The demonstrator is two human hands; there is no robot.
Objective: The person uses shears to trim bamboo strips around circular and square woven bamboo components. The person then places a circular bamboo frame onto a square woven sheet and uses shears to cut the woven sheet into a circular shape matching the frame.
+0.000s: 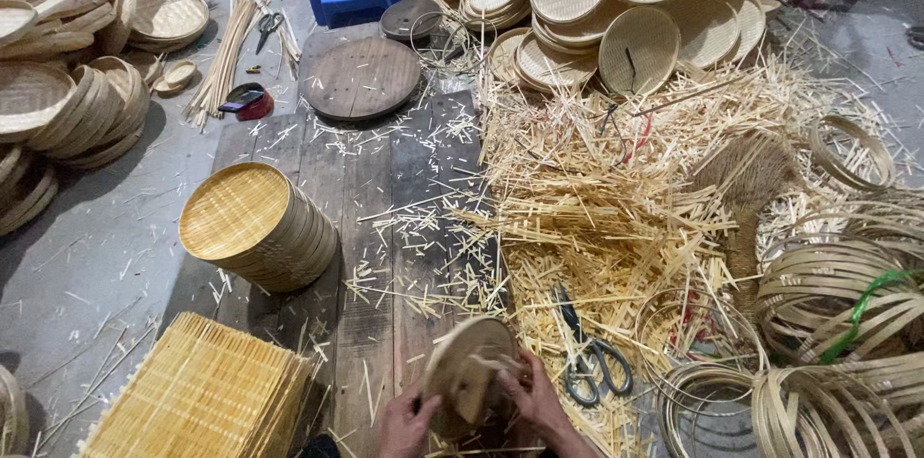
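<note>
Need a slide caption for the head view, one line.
Both hands, left and right, grip a round bamboo tray beside scissors.

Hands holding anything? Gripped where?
Both hands grip one small round woven bamboo tray, tilted on edge: left hand at its lower left rim, right hand at its right rim.

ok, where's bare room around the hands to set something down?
Barest: the dark plank board between the stack of round woven trays and the bamboo offcut heap, lightly littered. Also the grey floor left of the stack. Crowded: scissors, bamboo hoops.
</note>
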